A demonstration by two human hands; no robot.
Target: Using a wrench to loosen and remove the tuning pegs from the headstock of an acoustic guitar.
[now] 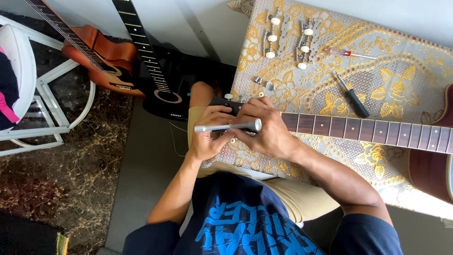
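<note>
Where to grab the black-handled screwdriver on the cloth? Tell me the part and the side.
Grip the black-handled screwdriver by its thick black handle, the lower right end, coming straight down from above. It lies flat and diagonal on the patterned cloth with open cloth around it; the thin metal shaft points up-left and offers little grip.

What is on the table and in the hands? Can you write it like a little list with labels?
left hand: grips the silver tool
right hand: on the guitar neck near the headstock
cloth: gold flowered, under the guitar
loose parts: two tuner sets with white knobs
tools: black-handled screwdriver, red-handled screwdriver
floor: two more guitars
</note>
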